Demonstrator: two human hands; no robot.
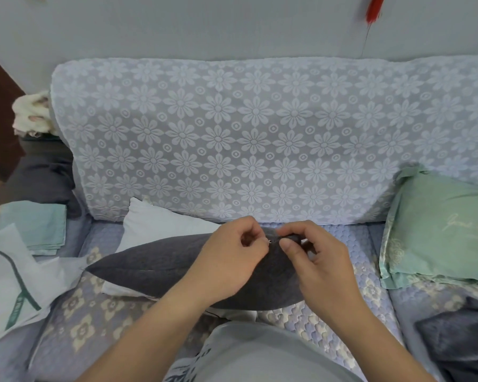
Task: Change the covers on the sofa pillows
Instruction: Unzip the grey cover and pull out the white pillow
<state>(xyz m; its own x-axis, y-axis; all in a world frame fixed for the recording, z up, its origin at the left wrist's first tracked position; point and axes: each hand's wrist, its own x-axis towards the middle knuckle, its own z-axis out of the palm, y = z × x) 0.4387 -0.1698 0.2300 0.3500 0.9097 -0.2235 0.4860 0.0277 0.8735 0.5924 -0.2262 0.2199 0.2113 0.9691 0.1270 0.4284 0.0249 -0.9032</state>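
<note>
1. Pillow in its dark grey cover [155, 267] lies on the sofa seat [340, 321] before me; my left hand [232, 260] pinches what looks like the zipper pull [269, 242] at its top edge
2. My right hand [318, 260] pinches the cover's edge just beside the pull, thumb on top
3. I judge the zip is being worked; I should keep the fabric taut with the right hand and draw the pull straight along the seam so nothing snags
4. A white pillow [160, 224] sits behind, touching; folded green covers [36, 230] wait at my left, a green-covered pillow [439, 230] at my right
</note>
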